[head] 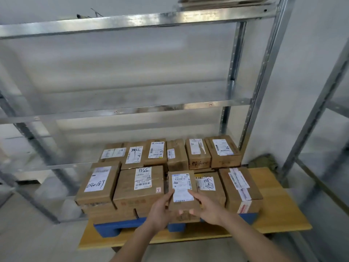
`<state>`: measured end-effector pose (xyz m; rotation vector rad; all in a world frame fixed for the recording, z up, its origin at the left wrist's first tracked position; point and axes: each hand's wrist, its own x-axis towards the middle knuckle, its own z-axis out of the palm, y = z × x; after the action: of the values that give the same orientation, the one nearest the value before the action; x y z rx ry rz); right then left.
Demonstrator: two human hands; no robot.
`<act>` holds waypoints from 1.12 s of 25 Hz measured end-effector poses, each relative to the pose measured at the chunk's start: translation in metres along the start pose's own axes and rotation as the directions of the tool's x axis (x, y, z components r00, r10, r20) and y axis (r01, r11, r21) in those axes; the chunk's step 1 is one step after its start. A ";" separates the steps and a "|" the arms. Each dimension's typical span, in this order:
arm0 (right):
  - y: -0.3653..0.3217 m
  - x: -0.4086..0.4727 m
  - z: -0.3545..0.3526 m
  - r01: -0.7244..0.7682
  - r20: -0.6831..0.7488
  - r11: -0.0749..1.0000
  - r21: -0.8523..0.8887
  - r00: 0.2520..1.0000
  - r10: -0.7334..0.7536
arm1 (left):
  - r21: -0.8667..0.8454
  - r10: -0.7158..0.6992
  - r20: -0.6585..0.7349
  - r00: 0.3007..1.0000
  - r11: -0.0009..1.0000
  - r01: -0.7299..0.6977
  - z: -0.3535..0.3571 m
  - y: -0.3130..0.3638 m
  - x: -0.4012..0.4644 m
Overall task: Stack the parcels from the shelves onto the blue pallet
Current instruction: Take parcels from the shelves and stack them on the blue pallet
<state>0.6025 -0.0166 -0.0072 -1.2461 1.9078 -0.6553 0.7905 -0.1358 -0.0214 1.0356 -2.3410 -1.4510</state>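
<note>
Both hands hold one small parcel (182,193) over the front edge of the stack, between the middle front boxes. The left hand (160,210) has its thumb on the parcel's top near the label's lower left corner, and its fingers curl under the near end; the right hand (208,209) mirrors it, thumb on the label's lower right, fingers curled round the near lower edge, so each grip is clamped on the parcel. The parcel is a brown carton with a white label on top; its long axis runs away from the person, toward the shelf (132,108), and the near end sits lower than the far end, so it is tilted. The label's print reads upright from the person's side. The stacked parcels fill the blue pallet (107,227) in two rows: six in the back row, and in front a box marked 040189 (98,183) at the left, a wide box (139,184) next to it, then a box (209,186) just right of the held parcel and one (239,186) at the right end. The pallet rests on a wooden tabletop (279,210) in front of the bare metal shelf.
</note>
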 end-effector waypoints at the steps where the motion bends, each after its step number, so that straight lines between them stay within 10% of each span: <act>1: 0.002 0.005 0.000 0.004 0.006 1.000 -0.005 1.000 -0.004 | -0.001 -0.004 0.000 1.000 1.000 0.004 0.001 -0.003 0.004; 28: 0.028 0.089 0.002 0.077 -0.017 0.995 -0.063 0.997 -0.078 | 0.477 0.039 -0.210 0.977 0.876 0.068 -0.001 -0.028 0.056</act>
<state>0.5676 -0.0880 -0.0568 -1.3634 1.9167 -0.6548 0.7625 -0.1809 -0.0548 1.2501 -2.5894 -0.7102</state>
